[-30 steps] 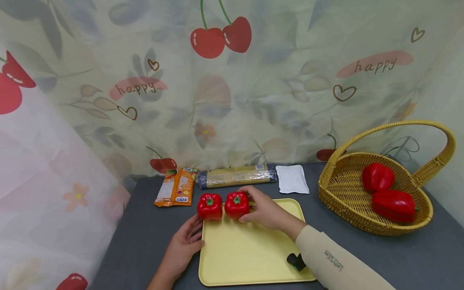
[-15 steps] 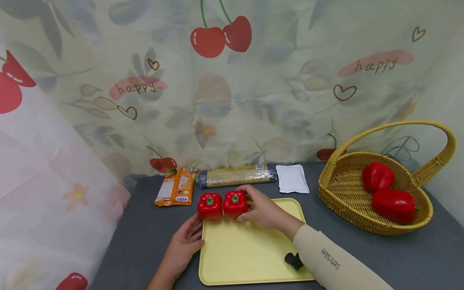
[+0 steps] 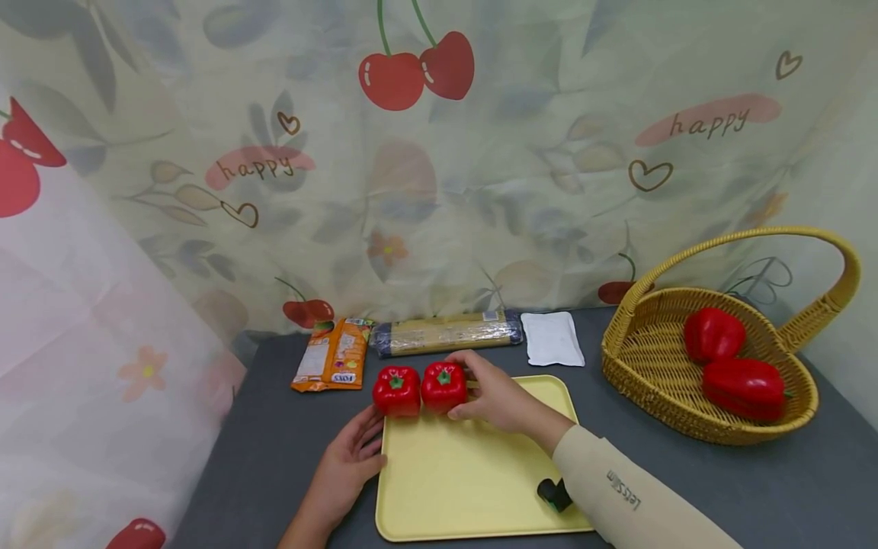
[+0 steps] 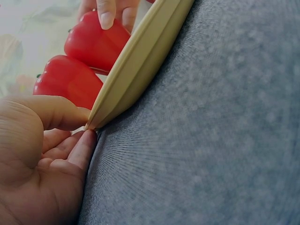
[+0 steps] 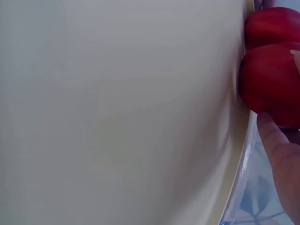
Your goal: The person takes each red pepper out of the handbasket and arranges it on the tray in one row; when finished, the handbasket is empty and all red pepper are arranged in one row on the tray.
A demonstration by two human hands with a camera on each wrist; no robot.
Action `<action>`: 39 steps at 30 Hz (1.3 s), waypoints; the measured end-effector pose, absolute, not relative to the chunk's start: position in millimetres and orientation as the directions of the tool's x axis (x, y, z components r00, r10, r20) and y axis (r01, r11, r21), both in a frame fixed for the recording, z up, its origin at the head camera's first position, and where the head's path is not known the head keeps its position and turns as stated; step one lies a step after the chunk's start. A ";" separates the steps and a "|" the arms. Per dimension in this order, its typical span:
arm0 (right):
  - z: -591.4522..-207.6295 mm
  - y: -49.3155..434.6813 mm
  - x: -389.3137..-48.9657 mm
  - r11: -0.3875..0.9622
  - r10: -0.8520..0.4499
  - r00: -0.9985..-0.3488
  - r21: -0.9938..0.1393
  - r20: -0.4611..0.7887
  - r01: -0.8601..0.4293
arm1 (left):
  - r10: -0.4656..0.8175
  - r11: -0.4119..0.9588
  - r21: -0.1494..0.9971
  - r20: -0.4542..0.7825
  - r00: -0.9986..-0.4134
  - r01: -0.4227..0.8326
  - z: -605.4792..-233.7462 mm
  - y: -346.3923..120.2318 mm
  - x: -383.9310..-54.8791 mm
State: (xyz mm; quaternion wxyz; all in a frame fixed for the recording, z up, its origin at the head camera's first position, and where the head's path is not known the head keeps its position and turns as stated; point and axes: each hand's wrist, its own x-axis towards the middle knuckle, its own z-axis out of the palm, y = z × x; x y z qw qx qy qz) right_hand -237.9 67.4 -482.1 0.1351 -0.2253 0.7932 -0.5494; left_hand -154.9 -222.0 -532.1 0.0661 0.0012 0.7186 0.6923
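Two red bell peppers stand side by side at the far left corner of a pale yellow tray (image 3: 473, 480). My right hand (image 3: 494, 398) grips the right bell pepper (image 3: 443, 387), fingers behind it and thumb in front. In the right wrist view this bell pepper (image 5: 272, 82) lies against its neighbour. The left bell pepper (image 3: 396, 392) sits just beyond the fingertips of my left hand (image 3: 348, 465). Seen from the left wrist, the thumb (image 4: 61, 111) and fingers pinch the tray's rim (image 4: 136, 61) at its left side.
A wicker basket (image 3: 638, 381) with two more red bell peppers stands at the right. Along the back lie an orange snack packet (image 3: 334, 356), a plastic-wrapped roll (image 3: 447, 334) and a white packet (image 3: 552, 339). A black object (image 3: 552, 496) shows beside the right sleeve.
My right hand has slid its bell pepper slightly left, narrowing the gap to the other one. The left hand has stayed at the tray's edge.
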 end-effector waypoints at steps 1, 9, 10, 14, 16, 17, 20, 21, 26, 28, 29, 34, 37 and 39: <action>-481.9 67.4 -237.8 0.295 -0.506 -0.862 -0.932 0.034 -0.210 | 0.093 0.041 0.995 -0.094 -0.991 -0.090 -532.2 -222.0 -154.8; -481.4 66.7 -237.4 0.294 -0.507 -0.861 -0.933 0.030 -0.206 | 0.094 0.038 0.996 -0.087 -0.992 -0.084 -532.8 -222.1 -154.3; -481.7 66.5 -237.6 0.292 -0.508 -0.861 -0.934 0.030 -0.205 | 0.095 0.038 0.996 -0.085 -0.992 -0.082 -532.6 -222.0 -154.3; -481.7 67.1 -238.0 0.286 -0.513 -0.858 -0.936 0.032 -0.206 | 0.096 0.040 0.996 -0.080 -0.992 -0.076 -532.2 -221.6 -154.5; -480.4 68.2 -237.8 0.275 -0.520 -0.853 -0.939 0.037 -0.208 | 0.095 0.041 0.996 -0.080 -0.992 -0.076 -532.3 -221.6 -154.7; -479.6 69.0 -237.7 0.272 -0.523 -0.852 -0.939 0.039 -0.210 | 0.095 0.041 0.996 -0.080 -0.992 -0.077 -532.5 -221.6 -154.7; -476.3 72.8 -237.4 0.268 -0.525 -0.849 -0.936 0.058 -0.229 | 0.094 0.040 0.996 -0.082 -0.992 -0.078 -532.4 -221.7 -154.6; -475.0 74.3 -237.3 0.270 -0.523 -0.850 -0.933 0.064 -0.236 | 0.094 0.040 0.996 -0.082 -0.992 -0.079 -532.4 -221.8 -154.6; -467.0 84.1 -235.2 0.278 -0.499 -0.861 -0.925 0.092 -0.259 | 0.095 0.045 0.996 -0.084 -0.992 -0.080 -533.8 -222.6 -155.0; -462.9 88.5 -233.9 0.259 -0.496 -0.862 -0.929 0.106 -0.264 | 0.094 0.050 0.995 -0.086 -0.992 -0.081 -534.6 -222.8 -155.2; -460.7 90.8 -233.0 0.247 -0.495 -0.861 -0.932 0.115 -0.266 | 0.093 0.051 0.995 -0.086 -0.992 -0.082 -534.7 -222.8 -155.2; -449.3 102.7 -227.6 0.204 -0.484 -0.859 -0.933 0.168 -0.298 | 0.084 0.054 0.995 -0.091 -0.992 -0.087 -533.9 -222.1 -154.7; -443.8 110.5 -224.1 0.170 -0.479 -0.854 -0.933 0.204 -0.318 | 0.081 0.061 0.994 -0.094 -0.992 -0.089 -533.8 -221.7 -155.2; -441.2 116.7 -222.0 0.140 -0.476 -0.849 -0.933 0.231 -0.333 | 0.080 0.064 0.994 -0.095 -0.992 -0.090 -533.7 -221.4 -155.3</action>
